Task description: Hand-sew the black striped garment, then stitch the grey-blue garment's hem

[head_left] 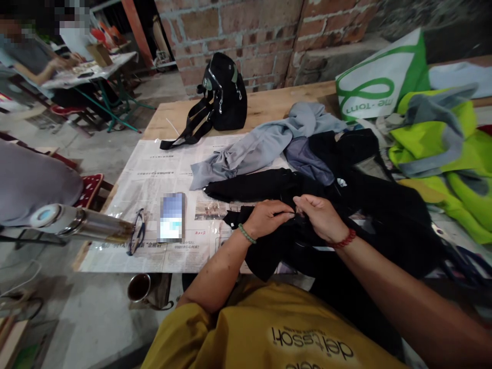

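Observation:
Black garments (388, 205) lie heaped in front of me, one with a small white logo on it. My left hand (267, 218), with a green bead bracelet at the wrist, pinches a bit of dark cloth from the black garment (265, 259) between thumb and fingers. Close against it, my right hand (323, 218), wearing a red bracelet, has its fingers curled into a pinch. Whatever sits between the right fingertips is too small and dark to make out. Just beyond both hands lies a black sleeve or trouser leg (249, 185).
Newspaper (146, 164) covers the table; a phone (171, 218), glasses (137, 231) and a steel flask (88, 224) lie left. A black bag (228, 97), grey cloth (246, 148), a shopping bag (376, 77), yellow-green clothing (453, 179) and scissors (457, 246) surround the heap. Another person (34, 61) sits far left.

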The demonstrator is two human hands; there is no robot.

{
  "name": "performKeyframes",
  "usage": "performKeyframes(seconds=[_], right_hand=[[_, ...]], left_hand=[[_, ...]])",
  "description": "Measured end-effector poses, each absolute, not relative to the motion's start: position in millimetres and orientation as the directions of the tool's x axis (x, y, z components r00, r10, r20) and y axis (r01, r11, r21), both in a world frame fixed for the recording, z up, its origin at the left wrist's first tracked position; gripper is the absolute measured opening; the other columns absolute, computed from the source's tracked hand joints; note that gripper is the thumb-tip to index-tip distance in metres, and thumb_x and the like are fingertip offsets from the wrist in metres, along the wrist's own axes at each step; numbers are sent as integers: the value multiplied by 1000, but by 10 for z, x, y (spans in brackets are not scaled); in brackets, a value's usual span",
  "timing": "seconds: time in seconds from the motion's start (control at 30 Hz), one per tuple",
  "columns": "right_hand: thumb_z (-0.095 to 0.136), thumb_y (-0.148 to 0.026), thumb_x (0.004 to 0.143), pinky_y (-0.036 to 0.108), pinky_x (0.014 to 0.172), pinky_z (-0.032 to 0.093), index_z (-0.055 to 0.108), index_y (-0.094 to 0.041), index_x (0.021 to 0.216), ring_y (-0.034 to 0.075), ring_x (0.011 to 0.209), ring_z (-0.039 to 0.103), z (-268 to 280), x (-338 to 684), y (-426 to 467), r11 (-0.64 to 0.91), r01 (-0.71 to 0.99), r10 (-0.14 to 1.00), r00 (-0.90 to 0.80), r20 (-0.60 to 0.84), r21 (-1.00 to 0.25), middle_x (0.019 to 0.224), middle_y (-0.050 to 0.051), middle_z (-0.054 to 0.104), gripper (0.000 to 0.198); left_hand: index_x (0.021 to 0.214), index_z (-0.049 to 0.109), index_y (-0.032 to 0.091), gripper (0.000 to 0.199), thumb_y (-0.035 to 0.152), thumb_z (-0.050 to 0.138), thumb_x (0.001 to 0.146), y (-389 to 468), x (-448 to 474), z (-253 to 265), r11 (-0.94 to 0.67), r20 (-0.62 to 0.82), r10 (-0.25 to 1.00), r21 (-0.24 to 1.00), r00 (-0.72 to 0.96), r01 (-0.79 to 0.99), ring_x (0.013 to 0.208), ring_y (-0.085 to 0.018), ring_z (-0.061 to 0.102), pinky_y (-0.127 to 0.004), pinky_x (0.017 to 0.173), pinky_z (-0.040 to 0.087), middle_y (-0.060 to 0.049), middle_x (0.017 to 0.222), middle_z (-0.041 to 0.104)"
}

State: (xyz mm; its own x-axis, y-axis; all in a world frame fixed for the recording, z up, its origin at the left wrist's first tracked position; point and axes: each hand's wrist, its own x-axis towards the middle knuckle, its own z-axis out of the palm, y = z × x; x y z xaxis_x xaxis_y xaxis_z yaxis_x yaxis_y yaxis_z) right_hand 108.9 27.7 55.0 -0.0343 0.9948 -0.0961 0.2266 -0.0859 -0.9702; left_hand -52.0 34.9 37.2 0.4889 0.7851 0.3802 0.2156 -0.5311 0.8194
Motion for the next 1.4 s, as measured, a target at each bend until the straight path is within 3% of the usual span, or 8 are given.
performKeyframes(seconds=[0.27, 0.43, 0.7, 0.8, 0.9, 1.0, 1.27, 1.4], right_hand=[[58, -54, 70, 23, 50, 30, 43, -19, 50, 8, 50, 34, 444, 1055, 257, -92, 137, 995, -12, -94, -986, 50, -3, 41, 44], [58, -58, 70, 23, 50, 30, 42, -19, 52, 8, 52, 33, 375, 991, 200, -85, 147, 996, -1, -86, -985, 51, -4, 38, 46], [51, -56, 77, 26, 62, 42, 60, -19, 65, 14, 63, 51, 500, 1144, 308, -55, 206, 994, -78, -73, -977, 58, 0, 52, 40], [50, -49, 81, 30, 69, 47, 62, -21, 87, 15, 69, 57, 591, 1303, 408, 56, 71, 995, 77, 62, -996, 70, 1, 58, 31], [51, -44, 82, 34, 74, 50, 59, -25, 99, 16, 81, 62, 631, 1439, 468, 165, 1, 964, 210, 162, -986, 99, 4, 61, 27], [50, -45, 83, 35, 73, 52, 59, -25, 102, 17, 80, 64, 603, 1511, 444, 165, 58, 966, 191, 173, -985, 110, 6, 59, 29], [53, -38, 83, 34, 77, 50, 63, -24, 101, 17, 81, 61, 504, 1443, 205, 265, 417, 950, 43, 310, -869, 103, 6, 61, 25], [55, -33, 82, 33, 79, 47, 65, -24, 91, 17, 84, 59, 506, 1342, 152, 347, 502, 929, -70, 362, -792, 92, 5, 62, 17]], left_hand=[[82, 70, 19, 13, 25, 58, 81, 307, -478, 396, -509, 335, 818, 799, 467, 320, 75, -13, 62, -25, 77, 43, -3, 81, 71], [82, 69, 18, 13, 25, 58, 80, 313, -472, 353, -451, 336, 872, 835, 355, 317, 76, -13, 61, -25, 75, 44, -3, 80, 69], [77, 68, 14, 13, 24, 59, 77, 350, -495, 389, -342, 274, 922, 907, 273, 247, 72, -12, 60, -22, 72, 46, -3, 76, 68], [76, 68, 14, 13, 24, 60, 76, 358, -509, 407, -294, 229, 931, 931, 285, 214, 72, -12, 61, -22, 71, 46, -3, 75, 68], [75, 69, 14, 13, 24, 60, 74, 365, -509, 398, -278, 208, 930, 938, 303, 209, 74, -13, 61, -23, 72, 46, -3, 76, 69], [76, 69, 14, 13, 24, 61, 74, 375, -498, 370, -264, 194, 932, 942, 307, 206, 75, -13, 61, -24, 74, 46, -3, 77, 69], [78, 69, 13, 17, 28, 62, 72, 386, -479, 324, -124, 73, 956, 979, 285, 164, 67, -11, 57, -22, 68, 45, -1, 72, 66], [78, 68, 13, 18, 29, 63, 72, 385, -479, 319, -93, 55, 954, 989, 294, 115, 68, -11, 56, -22, 68, 44, -1, 72, 66]])
